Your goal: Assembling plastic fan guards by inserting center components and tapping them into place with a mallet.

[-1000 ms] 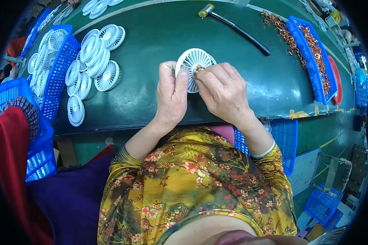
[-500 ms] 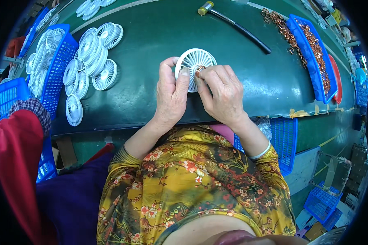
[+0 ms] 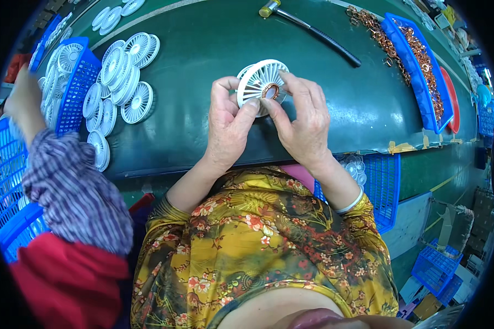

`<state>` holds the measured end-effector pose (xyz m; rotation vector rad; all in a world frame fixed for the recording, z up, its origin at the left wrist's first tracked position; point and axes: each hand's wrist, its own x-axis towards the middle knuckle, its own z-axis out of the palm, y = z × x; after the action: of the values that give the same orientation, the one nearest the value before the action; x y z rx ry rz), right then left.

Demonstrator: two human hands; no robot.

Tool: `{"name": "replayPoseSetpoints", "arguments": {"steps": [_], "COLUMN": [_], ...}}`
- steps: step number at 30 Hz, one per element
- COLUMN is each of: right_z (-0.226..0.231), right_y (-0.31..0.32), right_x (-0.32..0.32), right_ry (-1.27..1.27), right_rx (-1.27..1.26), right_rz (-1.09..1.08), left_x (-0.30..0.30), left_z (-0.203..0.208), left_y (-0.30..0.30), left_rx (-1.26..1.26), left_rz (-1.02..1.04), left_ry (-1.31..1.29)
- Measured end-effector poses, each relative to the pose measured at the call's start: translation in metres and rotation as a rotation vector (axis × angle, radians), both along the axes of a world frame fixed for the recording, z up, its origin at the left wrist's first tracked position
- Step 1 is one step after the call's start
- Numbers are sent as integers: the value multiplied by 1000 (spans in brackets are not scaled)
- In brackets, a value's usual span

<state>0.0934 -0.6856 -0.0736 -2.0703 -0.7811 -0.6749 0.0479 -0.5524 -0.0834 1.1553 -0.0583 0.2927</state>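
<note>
Above the green table, a white spoked plastic disc [image 3: 258, 80] is held tilted between my two hands. A copper-coloured ring [image 3: 265, 90] sits at its hub. My left hand [image 3: 225, 122] is closed on the disc's left side, thumb in front and fingers behind. My right hand [image 3: 308, 118] pinches the right side, its fingers at the upper rim and its thumb beside the copper ring. Behind the disc, part of another white rim shows at the left; whether it is a second disc I cannot tell.
Loose white discs [image 3: 137, 102] are piled at the left beside a blue basket [image 3: 81, 82] of more discs. A co-worker's sleeved arm [image 3: 77, 186] reaches across there. A hammer [image 3: 318, 34] lies at the back. At right stand a blue tray [image 3: 409, 71] of copper rings and a red dish [image 3: 450, 98].
My right fingers have moved from the copper ring to the disc's rim, and the disc has tilted. At the left, the co-worker's arm has swung up towards the baskets.
</note>
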Motion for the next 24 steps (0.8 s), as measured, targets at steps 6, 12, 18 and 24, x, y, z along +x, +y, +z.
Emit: {"name": "replayPoseSetpoints", "arguments": {"steps": [6,12,18,24], "right_z": [7,1,-4,-2], "right_y": [-25,-35,-26,-30], "right_x": [12,13,4,9], "right_ry": [-223,-109,759,1052], "right_rx": [-186,-145,595,598], "right_rz": [222,376,544,554], "left_x": [-5,-6,-4,-4], "left_z": [14,8,7,-1], "left_y": [10,3,-5,-7], "left_rx": [-158,-43,129,236], "left_rz": [-248,-218,-126,-47], "left_ry": [140,150,102,35]}}
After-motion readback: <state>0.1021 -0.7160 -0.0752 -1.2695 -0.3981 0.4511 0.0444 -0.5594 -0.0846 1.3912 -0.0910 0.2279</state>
